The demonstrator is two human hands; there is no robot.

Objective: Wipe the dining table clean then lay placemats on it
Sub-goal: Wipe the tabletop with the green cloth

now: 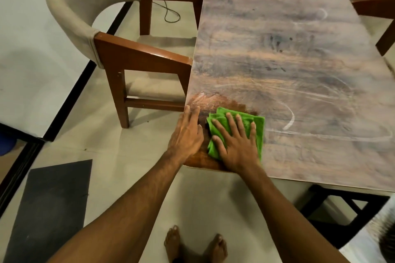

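- Both arms [132, 205] reach out to the near left corner of the worktop [299, 60].
- My right grip [237, 147] lies flat on the green cloth [259, 131], fingers straight and apart, pressing it down.
- My left grip [187, 134] rests flat on the wood just left of the cloth, fingers straight, holding nothing.
- Wood by the cloth looks dark and shiny; the far part is pale and streaky.
- A chair [136, 53] stands at the left side.
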